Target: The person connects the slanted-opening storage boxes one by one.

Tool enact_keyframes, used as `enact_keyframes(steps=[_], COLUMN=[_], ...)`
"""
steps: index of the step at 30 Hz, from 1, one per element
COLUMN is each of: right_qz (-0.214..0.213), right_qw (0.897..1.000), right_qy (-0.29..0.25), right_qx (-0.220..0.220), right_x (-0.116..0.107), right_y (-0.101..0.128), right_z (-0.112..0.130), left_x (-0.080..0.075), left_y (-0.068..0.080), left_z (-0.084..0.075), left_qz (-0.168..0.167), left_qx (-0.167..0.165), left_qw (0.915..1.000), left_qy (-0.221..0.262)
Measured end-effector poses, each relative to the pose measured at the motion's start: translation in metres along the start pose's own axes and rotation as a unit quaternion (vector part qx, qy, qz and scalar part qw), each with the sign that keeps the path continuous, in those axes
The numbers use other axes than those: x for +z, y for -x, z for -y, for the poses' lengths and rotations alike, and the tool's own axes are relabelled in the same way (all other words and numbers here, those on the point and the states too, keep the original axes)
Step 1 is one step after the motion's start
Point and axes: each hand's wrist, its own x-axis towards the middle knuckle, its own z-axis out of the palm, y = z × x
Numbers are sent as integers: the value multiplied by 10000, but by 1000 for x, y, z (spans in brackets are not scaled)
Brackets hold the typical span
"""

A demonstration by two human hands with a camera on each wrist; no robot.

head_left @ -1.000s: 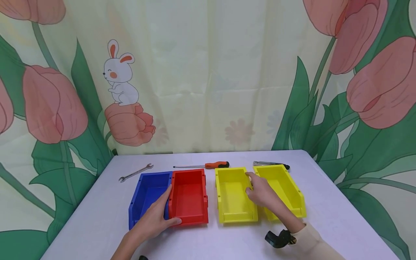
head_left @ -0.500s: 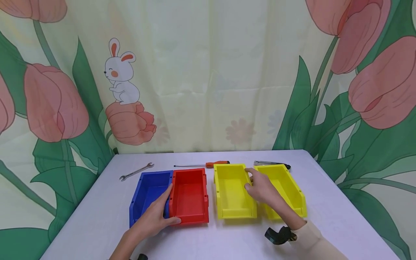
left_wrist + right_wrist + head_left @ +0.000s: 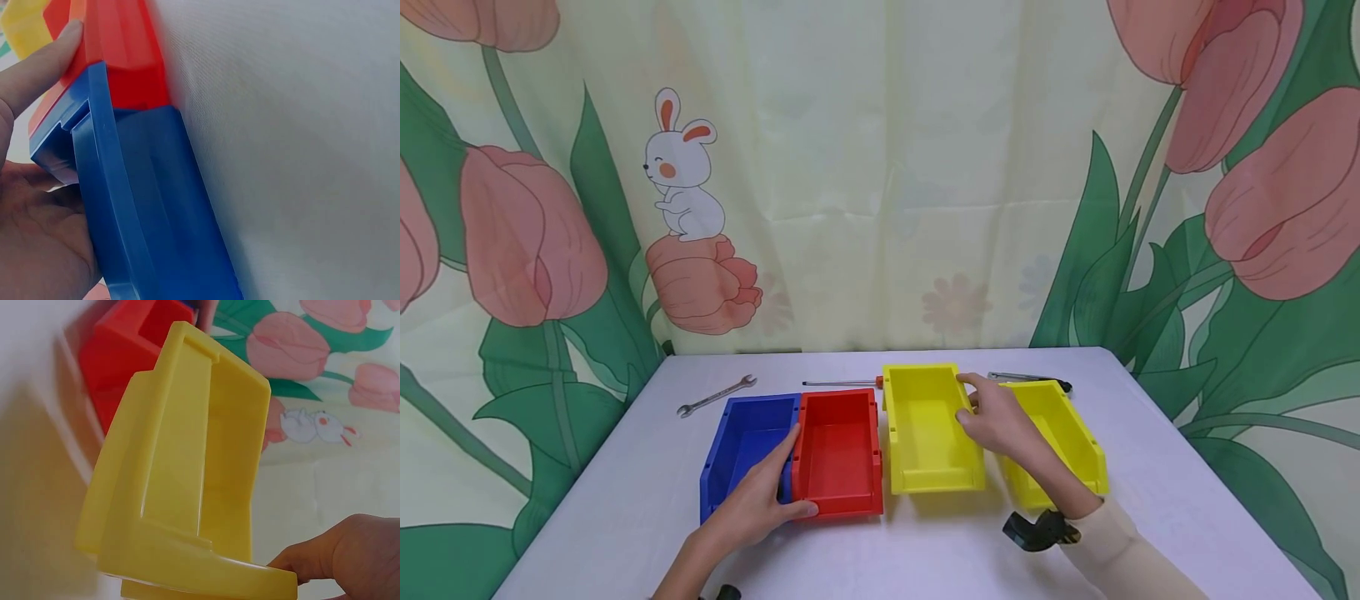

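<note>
My right hand (image 3: pixel 998 414) pinches the right side wall of a yellow storage bin (image 3: pixel 934 442), raised above the table with its shadow beneath. In the right wrist view this yellow bin (image 3: pixel 175 462) is tilted, with fingertips at its rim. My left hand (image 3: pixel 760 492) lies across the front of a blue bin (image 3: pixel 718 467), its straight thumb on the front edge of the red bin (image 3: pixel 838 446) and index finger along the wall where the two bins meet. The other left fingers are partly hidden by the blue bin. A second yellow bin (image 3: pixel 1075 442) stands behind my right forearm.
A wrench (image 3: pixel 717 396) lies at the back left of the white table (image 3: pixel 940 558). A screwdriver (image 3: pixel 842 383) lies behind the bins, its handle mostly hidden by the raised bin. A box cutter (image 3: pixel 1030 380) lies at the back right. A printed curtain (image 3: pixel 880 167) hangs behind.
My right hand has lifted the nearer yellow bin and shifted it left toward the red bin, covering most of the screwdriver handle. My left hand stays in place at the blue and red bins.
</note>
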Motion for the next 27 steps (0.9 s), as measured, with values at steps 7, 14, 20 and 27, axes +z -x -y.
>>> enact_keyframes(steps=[7,14,20,27], right_qz=[0,-55,-74,-32], right_qw=[10000,10000,10000,10000], right_qy=[-39,14,6,20], right_qx=[-74,7,56,13], right_x=[-2,1,1,1], right_y=[1,0,-1,-1], right_z=[8,12,14,15], left_x=[-1,-1,-1,-2], left_y=[1,1,-1,0], left_z=[1,0,0,0], left_qz=[10,17,42,36], left_qx=[26,-18,-112,-139], left_qw=[10000,10000,9999,9999], left_qy=[31,29,14,-20])
